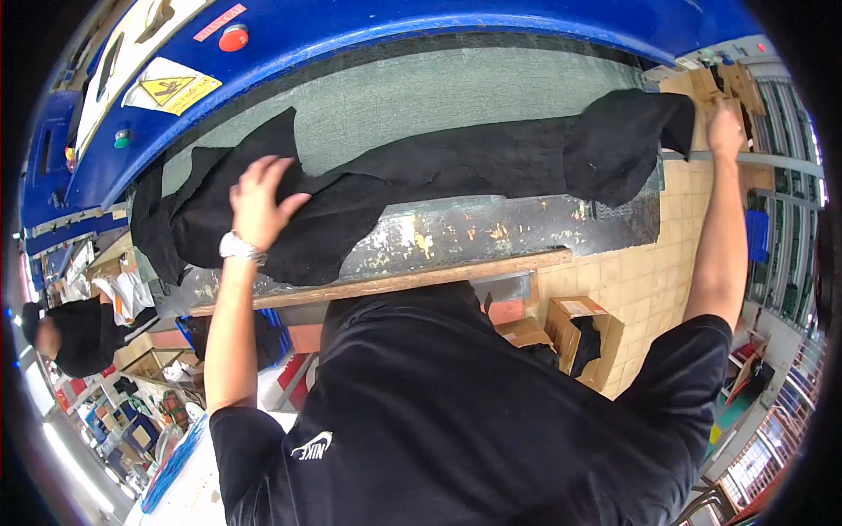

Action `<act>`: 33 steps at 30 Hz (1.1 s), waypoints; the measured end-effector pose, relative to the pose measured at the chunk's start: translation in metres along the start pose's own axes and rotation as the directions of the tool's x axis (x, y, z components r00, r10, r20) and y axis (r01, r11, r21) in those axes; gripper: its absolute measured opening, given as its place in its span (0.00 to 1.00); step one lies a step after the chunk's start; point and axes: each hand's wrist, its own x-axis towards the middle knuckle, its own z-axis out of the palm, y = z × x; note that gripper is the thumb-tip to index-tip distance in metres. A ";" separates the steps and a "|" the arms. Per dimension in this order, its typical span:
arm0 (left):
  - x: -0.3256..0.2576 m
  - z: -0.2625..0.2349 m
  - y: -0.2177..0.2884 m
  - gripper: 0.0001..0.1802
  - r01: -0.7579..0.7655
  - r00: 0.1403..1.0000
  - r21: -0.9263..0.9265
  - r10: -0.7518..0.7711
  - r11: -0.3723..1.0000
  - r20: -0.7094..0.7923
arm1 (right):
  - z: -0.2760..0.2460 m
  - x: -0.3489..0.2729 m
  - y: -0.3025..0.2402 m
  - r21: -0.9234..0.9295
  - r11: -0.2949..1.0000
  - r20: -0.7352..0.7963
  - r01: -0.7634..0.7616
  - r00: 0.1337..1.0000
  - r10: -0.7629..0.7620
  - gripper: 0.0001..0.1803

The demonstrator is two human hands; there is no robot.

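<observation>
A long black sheet of soft, suede-like material [491, 162] with ragged edges stretches across the worn green-grey bed [421, 83] of a blue machine. Its left part is folded and bunched, and its right end lies in a rumpled heap. My left hand [259, 200] is over the left part, fingers spread and thumb apart, seemingly resting on it. Out past the right end of the sheet is my right hand [725, 130], its fingers curled in beside some brown cardboard [693, 85]. What those fingers hold, if anything, is hard to make out.
The blue machine body [456, 24] spans the far side, with a red button [233, 38] and a green button [122, 138]. A wooden strip [421, 278] edges the near side. Open cardboard boxes [605, 337] stand on the tiled floor. Another person [83, 333] is at far left.
</observation>
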 end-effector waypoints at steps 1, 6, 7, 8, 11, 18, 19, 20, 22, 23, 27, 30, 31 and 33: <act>-0.003 0.002 0.018 0.36 -0.019 0.999 0.005 0.019 1.000 0.033 | 0.002 -0.005 -0.039 0.063 0.998 0.047 0.026 0.998 -0.029 0.17; -0.002 0.051 0.066 0.33 0.065 0.998 0.024 -0.065 0.998 0.004 | -0.073 -0.092 -0.193 0.628 0.608 -0.122 0.486 0.833 -0.539 0.26; 0.003 0.059 0.065 0.31 0.090 0.996 0.005 -0.090 0.996 -0.014 | -0.090 -0.111 -0.212 0.657 0.556 -0.106 0.509 0.793 -0.600 0.30; 0.009 0.064 0.063 0.29 0.074 0.997 -0.025 -0.074 0.997 0.004 | -0.102 -0.134 -0.225 0.692 0.538 -0.067 0.482 0.785 -0.616 0.36; 0.033 0.072 0.060 0.24 0.028 0.999 -0.129 -0.022 0.991 0.046 | -0.116 -0.182 -0.256 0.755 0.464 -0.035 0.463 0.735 -0.677 0.37; 0.108 0.071 0.042 0.13 0.450 0.880 -0.104 -0.421 0.887 0.219 | -0.074 -0.121 -0.272 0.989 0.136 0.143 -0.051 0.502 -0.853 0.08; 0.118 0.071 0.041 0.13 0.483 0.860 -0.085 -0.453 0.872 0.236 | -0.071 -0.101 -0.277 0.989 0.145 0.139 -0.037 0.579 -0.803 0.09; 0.126 0.075 0.034 0.13 0.504 0.847 -0.067 -0.477 0.861 0.237 | -0.072 -0.081 -0.284 0.987 0.157 0.131 -0.019 0.652 -0.747 0.10; 0.143 0.071 0.031 0.16 0.549 0.790 -0.064 -0.492 0.833 0.365 | -0.070 -0.048 -0.294 0.943 0.331 0.202 0.045 0.712 -0.673 0.13; 0.143 0.077 0.017 0.17 0.518 0.815 -0.115 -0.448 0.848 0.368 | -0.076 -0.040 -0.303 0.948 0.318 0.242 -0.002 0.653 -0.718 0.14; 0.134 0.080 0.008 0.20 0.348 0.892 -0.376 -0.180 0.859 0.415 | -0.104 -0.088 -0.316 0.929 0.260 0.125 0.262 0.437 -0.891 0.25; 0.131 0.064 0.043 0.22 0.165 0.933 -0.565 0.058 0.809 0.355 | -0.110 -0.151 -0.312 0.825 0.288 -0.042 0.487 0.561 -0.827 0.36; 0.130 0.067 0.045 0.18 0.134 0.946 -0.544 0.056 0.828 0.318 | -0.116 -0.153 -0.313 0.849 0.251 -0.091 0.465 0.597 -0.797 0.26; 0.138 0.072 0.043 0.14 0.105 0.973 -0.486 0.012 0.868 0.232 | -0.093 -0.143 -0.303 0.942 0.162 -0.023 0.293 0.539 -0.842 0.19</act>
